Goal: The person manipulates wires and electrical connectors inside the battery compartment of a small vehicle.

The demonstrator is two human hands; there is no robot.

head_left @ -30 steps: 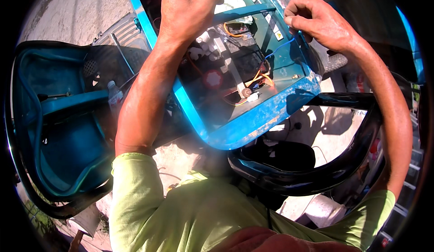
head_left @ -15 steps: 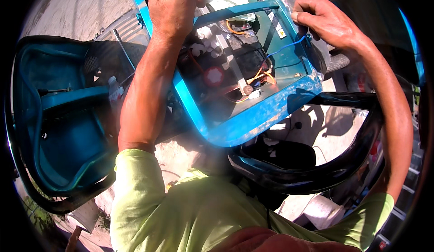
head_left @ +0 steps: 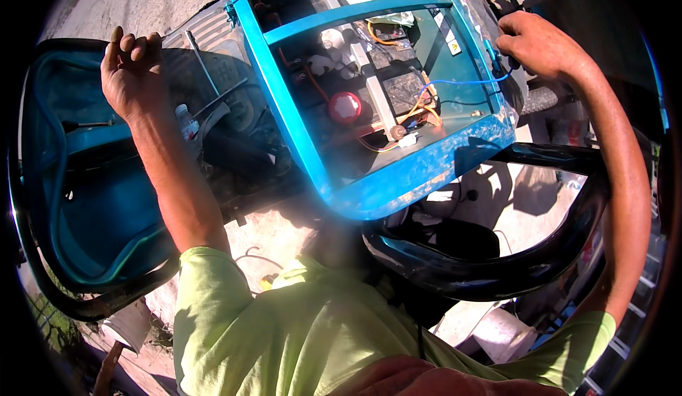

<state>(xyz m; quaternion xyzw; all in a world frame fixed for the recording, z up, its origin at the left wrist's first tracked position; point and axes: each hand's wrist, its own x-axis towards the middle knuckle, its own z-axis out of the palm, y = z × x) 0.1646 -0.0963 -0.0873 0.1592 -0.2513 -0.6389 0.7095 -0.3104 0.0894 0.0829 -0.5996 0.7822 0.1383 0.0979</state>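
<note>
My left hand [head_left: 133, 76] is raised over the teal seat, its fingers curled. A thin dark, partly reddish wire [head_left: 206, 7] stretches from those fingers across to the blue metal frame. On the far side of the frame, my right hand [head_left: 536, 44] is closed, and a blue wire [head_left: 462, 81] leads out of the compartment to just under its fingers. The exact grip is hidden. Within the blue frame [head_left: 288, 129] lie black batteries [head_left: 405, 90], a grey metal bar [head_left: 376, 90], a round red-and-white part [head_left: 344, 107], orange wires [head_left: 428, 108] and a white connector [head_left: 407, 140].
The teal seat [head_left: 106, 232] with a black rail stands on the left. A plastic bottle [head_left: 186, 122] and a thin metal rod [head_left: 202, 62] lie between seat and frame. A thick black curved bar [head_left: 483, 282] arches in front of me at the right. A white bucket [head_left: 128, 328] stands lower left.
My left hand has swung left from above the compartment to over the seat, drawing the wire out across the frame. My right hand has moved slightly right, and the blue wire's end moved with it.
</note>
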